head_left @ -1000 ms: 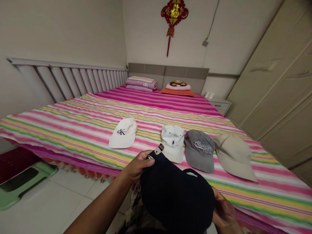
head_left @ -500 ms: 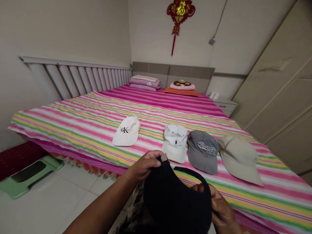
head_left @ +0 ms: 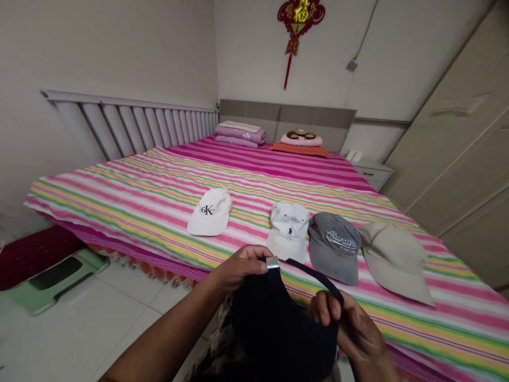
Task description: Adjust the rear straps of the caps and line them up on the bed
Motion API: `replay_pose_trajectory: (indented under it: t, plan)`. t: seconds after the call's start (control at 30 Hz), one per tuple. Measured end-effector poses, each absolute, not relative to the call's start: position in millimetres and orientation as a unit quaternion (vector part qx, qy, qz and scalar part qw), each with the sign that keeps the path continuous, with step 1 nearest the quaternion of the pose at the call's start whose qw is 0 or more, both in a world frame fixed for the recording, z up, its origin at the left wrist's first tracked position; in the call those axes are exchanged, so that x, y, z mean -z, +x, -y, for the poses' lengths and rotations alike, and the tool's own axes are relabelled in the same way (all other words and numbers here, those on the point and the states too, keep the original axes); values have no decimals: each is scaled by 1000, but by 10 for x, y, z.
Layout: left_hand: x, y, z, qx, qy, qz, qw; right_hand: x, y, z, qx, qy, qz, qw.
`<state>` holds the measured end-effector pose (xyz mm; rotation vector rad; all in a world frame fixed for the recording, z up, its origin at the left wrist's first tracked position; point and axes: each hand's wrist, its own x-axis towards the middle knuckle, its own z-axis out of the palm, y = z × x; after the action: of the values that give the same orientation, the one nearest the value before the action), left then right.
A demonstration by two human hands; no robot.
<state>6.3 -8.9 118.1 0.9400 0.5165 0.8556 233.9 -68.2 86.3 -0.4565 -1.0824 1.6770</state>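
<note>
nearest us, our left hand point(head_left: 238, 268) pinches the navy cap point(head_left: 278, 331) at its metal buckle point(head_left: 272, 262), while our right hand point(head_left: 352, 326) curls its fingers round the strap point(head_left: 314, 273), keeping the band taut and the cap lifted clear. farther off, a white cap point(head_left: 209, 212), white polo cap point(head_left: 288, 231), grey cap point(head_left: 334, 248) and beige cap point(head_left: 393, 260) lie in a row on the striped bed point(head_left: 119, 207), each set out flat.

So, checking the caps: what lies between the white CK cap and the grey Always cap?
A white cap with a navy logo, in the head view, on the striped bedspread.
</note>
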Motion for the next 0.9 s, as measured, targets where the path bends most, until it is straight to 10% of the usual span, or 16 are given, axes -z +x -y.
replay_pose_trajectory:
  t: [0.9]
  plan:
    - [-1180,180,165,-408,545,-165,714,-1332,1744,611,-422,-456,607,495]
